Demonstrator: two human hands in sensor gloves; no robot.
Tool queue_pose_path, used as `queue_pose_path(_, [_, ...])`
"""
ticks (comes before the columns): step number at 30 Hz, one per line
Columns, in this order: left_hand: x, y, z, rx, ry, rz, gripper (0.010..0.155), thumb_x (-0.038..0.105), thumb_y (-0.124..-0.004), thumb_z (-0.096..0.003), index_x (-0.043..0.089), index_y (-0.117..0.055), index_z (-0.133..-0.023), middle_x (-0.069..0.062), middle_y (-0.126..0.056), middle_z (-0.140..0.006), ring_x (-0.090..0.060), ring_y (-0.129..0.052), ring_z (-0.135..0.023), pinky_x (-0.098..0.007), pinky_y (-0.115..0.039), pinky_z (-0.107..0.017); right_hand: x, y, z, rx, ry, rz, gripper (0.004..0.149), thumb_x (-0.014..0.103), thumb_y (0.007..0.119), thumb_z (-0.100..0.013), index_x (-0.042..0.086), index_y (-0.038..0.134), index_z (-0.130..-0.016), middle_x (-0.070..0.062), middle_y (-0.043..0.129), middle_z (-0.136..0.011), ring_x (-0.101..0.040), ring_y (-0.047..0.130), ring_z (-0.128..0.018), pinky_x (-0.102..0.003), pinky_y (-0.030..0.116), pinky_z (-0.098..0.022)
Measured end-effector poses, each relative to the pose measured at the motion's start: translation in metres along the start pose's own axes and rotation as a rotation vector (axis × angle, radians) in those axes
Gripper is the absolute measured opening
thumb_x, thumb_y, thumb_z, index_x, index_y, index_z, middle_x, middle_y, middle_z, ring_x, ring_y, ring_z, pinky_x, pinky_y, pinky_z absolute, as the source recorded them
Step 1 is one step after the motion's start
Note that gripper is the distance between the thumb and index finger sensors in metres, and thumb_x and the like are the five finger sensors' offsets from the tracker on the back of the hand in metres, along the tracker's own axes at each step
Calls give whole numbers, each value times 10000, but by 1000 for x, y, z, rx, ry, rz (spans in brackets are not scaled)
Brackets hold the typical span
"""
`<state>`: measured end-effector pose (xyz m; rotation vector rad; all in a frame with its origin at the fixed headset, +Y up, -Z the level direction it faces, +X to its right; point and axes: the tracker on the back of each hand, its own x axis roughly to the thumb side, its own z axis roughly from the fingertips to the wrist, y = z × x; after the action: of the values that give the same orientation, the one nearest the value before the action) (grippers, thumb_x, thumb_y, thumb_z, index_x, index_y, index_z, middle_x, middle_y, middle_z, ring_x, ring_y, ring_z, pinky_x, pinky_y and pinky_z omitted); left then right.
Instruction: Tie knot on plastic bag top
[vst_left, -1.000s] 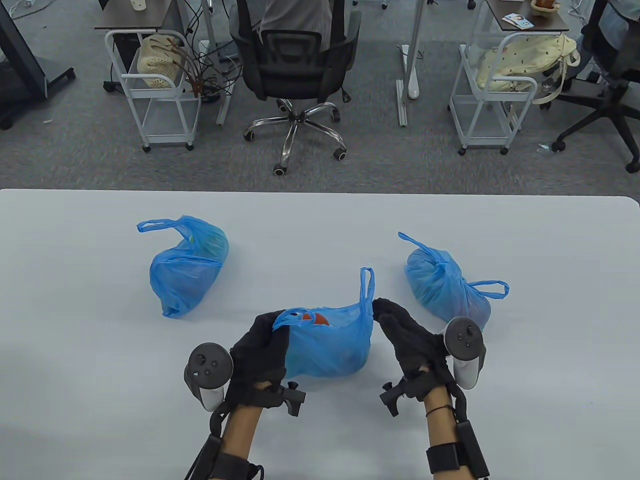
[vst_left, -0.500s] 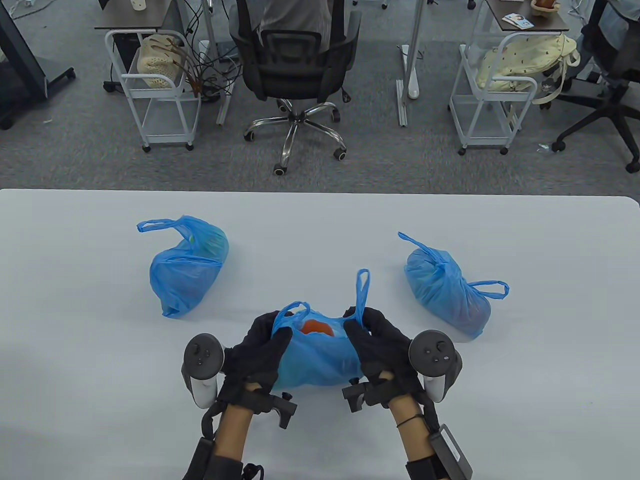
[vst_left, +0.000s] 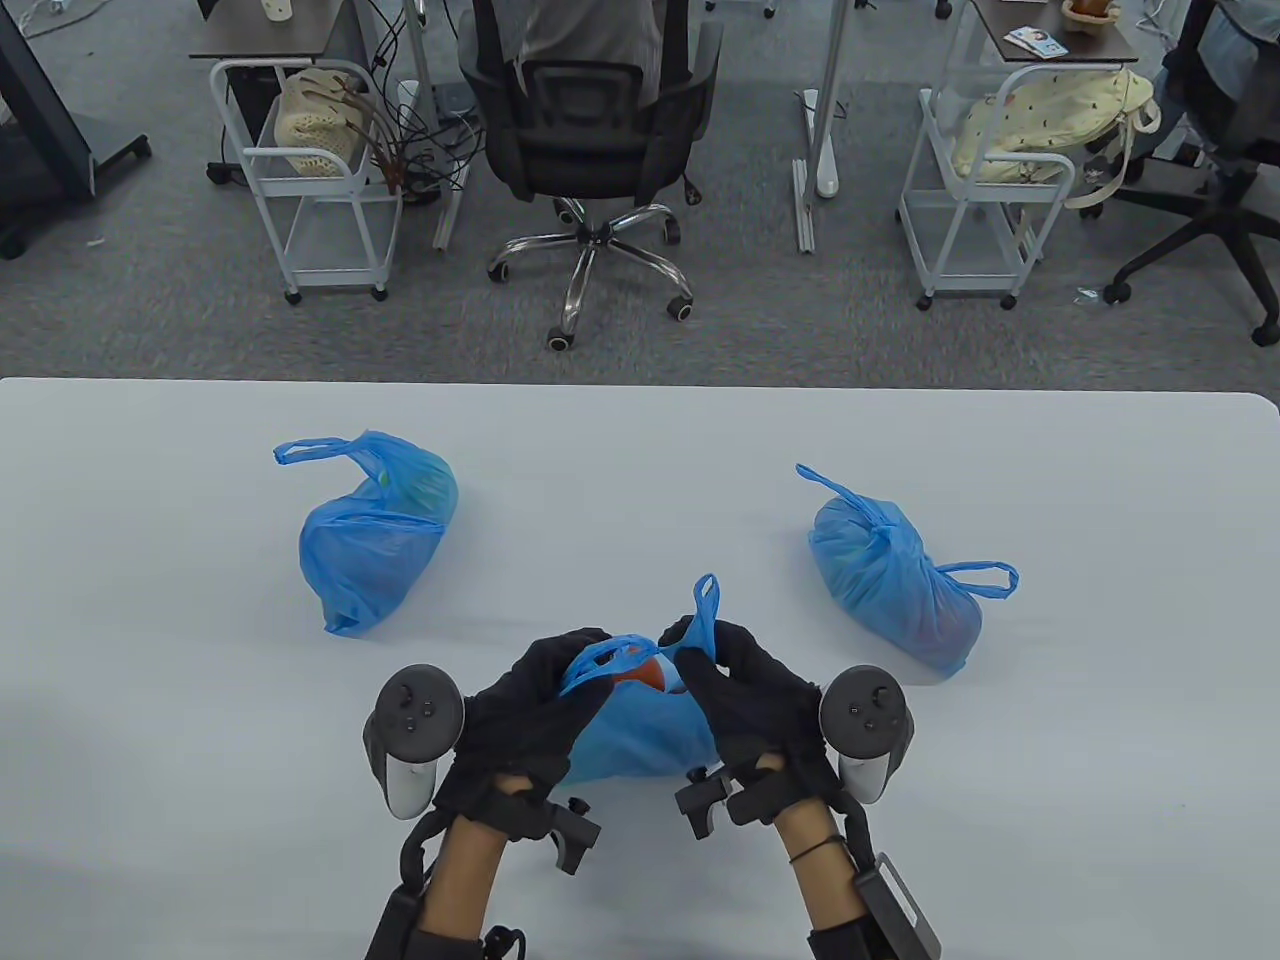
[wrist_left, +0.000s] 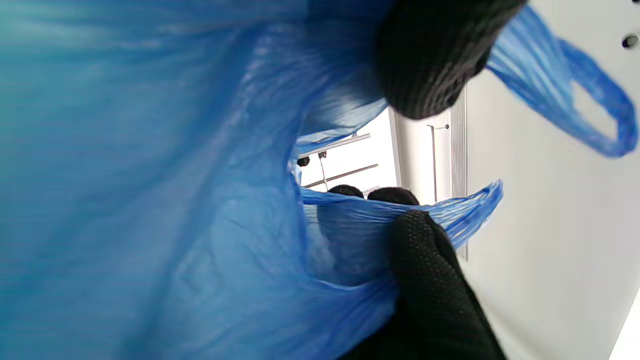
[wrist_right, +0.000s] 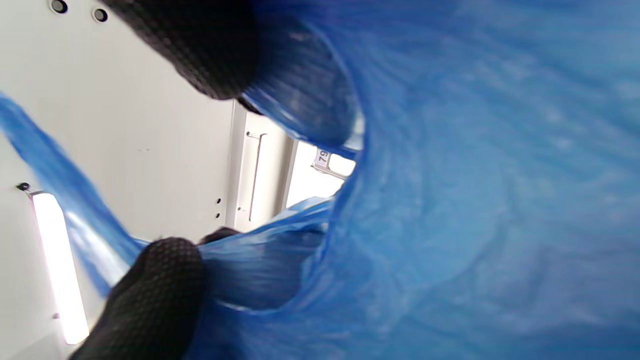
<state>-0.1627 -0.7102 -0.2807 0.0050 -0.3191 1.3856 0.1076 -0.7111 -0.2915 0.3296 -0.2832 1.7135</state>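
Observation:
A blue plastic bag with something red-orange inside sits at the table's front middle, between my hands. My left hand pinches the bag's left handle. My right hand pinches the right handle, whose loop stands up. The two handles meet over the bag's mouth. In the left wrist view, gloved fingers pinch bunched blue plastic. In the right wrist view, gloved fingers pinch a blue handle strip.
Another blue bag lies at the left on the white table, and a knotted blue bag lies at the right. Office chairs and white carts stand on the floor beyond the table's far edge.
Both hands have moved inward, bringing the two handles together above the bag's mouth. The right handle loop has come left and lower. The bag's opening has narrowed.

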Motion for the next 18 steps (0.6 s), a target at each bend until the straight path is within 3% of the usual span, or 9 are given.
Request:
queue_pose_path(4, [-7, 2, 0, -2, 2, 125, 397, 407, -743, -529, 369, -720, -924, -33, -887, -987, -324, -924, -880, -669, -607, -706, 4, 4, 0, 28, -11, -78, 368, 352, 826, -501, 228, 838, -848, -90, 942, -829, -405, 898, -812, -722, 584, -565])
queue_pose_path(12, [-5, 2, 0, -14, -21, 236, 392, 427, -757, -523, 375, -728, -911, 32, -954, -921, -286, -932, -890, -665, -597, -720, 9, 12, -1, 98, -39, -179, 370, 346, 812, -508, 235, 826, -861, -81, 963, -806, -388, 921, -798, -719, 596, -565])
queue_pose_path(18, [-6, 1, 0, -3, -17, 214, 381, 382, -741, -527, 348, -706, -905, 61, -990, -812, -246, -983, -822, -642, -615, -719, 7, 13, -1, 137, -37, -145, 357, 315, 790, -515, 225, 821, -859, -29, 1008, -649, -341, 994, -657, -704, 627, -554])
